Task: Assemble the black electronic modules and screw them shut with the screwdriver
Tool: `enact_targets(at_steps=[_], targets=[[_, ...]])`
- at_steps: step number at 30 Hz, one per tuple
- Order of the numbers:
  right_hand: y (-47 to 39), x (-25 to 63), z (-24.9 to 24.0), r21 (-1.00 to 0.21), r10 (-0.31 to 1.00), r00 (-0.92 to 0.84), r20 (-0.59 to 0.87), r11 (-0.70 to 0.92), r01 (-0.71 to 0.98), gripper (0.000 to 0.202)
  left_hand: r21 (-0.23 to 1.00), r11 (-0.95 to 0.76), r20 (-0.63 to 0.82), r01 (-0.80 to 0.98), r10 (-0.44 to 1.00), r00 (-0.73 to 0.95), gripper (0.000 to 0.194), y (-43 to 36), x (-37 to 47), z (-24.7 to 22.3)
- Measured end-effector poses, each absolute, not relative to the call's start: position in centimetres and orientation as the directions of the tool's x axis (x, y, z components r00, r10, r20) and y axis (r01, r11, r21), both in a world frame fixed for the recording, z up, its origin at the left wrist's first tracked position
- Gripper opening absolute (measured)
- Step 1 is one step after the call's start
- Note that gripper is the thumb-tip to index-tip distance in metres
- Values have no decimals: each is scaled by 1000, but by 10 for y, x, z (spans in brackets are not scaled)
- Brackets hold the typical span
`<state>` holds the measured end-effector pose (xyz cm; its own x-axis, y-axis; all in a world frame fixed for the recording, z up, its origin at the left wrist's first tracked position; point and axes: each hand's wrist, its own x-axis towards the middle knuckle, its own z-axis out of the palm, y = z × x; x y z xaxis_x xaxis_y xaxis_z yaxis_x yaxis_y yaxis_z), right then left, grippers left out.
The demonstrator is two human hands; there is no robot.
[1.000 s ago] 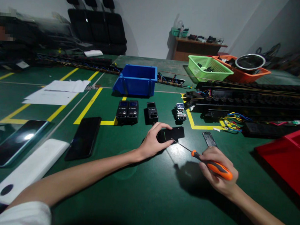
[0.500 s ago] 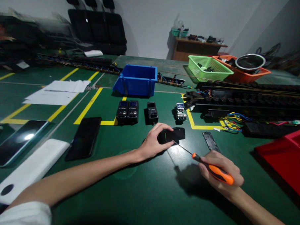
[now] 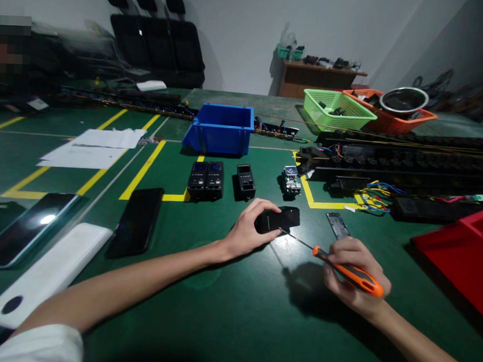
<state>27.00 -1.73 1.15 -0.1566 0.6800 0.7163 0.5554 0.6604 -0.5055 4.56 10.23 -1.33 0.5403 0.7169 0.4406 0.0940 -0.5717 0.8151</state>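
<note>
My left hand (image 3: 251,227) is closed on a small black plastic housing (image 3: 290,218), thumb on the near side and fingers over the far side. An orange-and-black screwdriver (image 3: 347,271) is gripped in my right hand (image 3: 361,277). Its thin shaft points left, and the tip meets the housing's near edge close to my left thumb; exact contact is hard to make out. Just beyond my right hand lies a flat dark plate (image 3: 337,224). Past the housing stand a black device with a window (image 3: 245,182), a pair of similar black devices (image 3: 206,180) and a bare circuit assembly (image 3: 291,180).
A blue bin (image 3: 223,132) stands at the back, a red bin (image 3: 458,249) at the right. Wired black rails (image 3: 386,155) lie behind. At left are a black phone (image 3: 138,222), a white slab (image 3: 49,274) and papers (image 3: 94,145). Another person's hand shows at the far left edge.
My right hand and the screwdriver have shifted slightly to the right. The left hand keeps its hold on the housing, nearly unmoved. The other person's hand has withdrawn toward the left edge.
</note>
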Motion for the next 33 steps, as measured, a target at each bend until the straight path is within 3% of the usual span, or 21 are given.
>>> enact_targets(at_steps=[11, 21, 24, 26, 30, 33], targets=[[-17, 268, 16, -504, 684, -172, 708, 662, 555, 29, 829, -551, 423, 99, 732, 534, 36, 102, 45, -13], [-14, 277, 6, -489, 598, -19, 801, 673, 556, 34, 919, -369, 259, 137, 829, 495, 38, 103, 46, -14], [-14, 280, 7, -419, 594, -169, 786, 714, 562, 24, 935, -335, 247, 113, 847, 471, 39, 104, 46, -15], [-15, 278, 11, -275, 522, -372, 767, 792, 545, 18, 942, -321, 243, 99, 854, 459, 40, 105, 47, -16], [-16, 266, 20, -36, 384, -727, 570, 895, 444, 15, 952, -292, 227, 90, 874, 429, 40, 107, 47, -18], [-14, 261, 17, -19, 372, -799, 473, 911, 413, 11, 959, -276, 223, 66, 877, 426, 40, 108, 47, -19]])
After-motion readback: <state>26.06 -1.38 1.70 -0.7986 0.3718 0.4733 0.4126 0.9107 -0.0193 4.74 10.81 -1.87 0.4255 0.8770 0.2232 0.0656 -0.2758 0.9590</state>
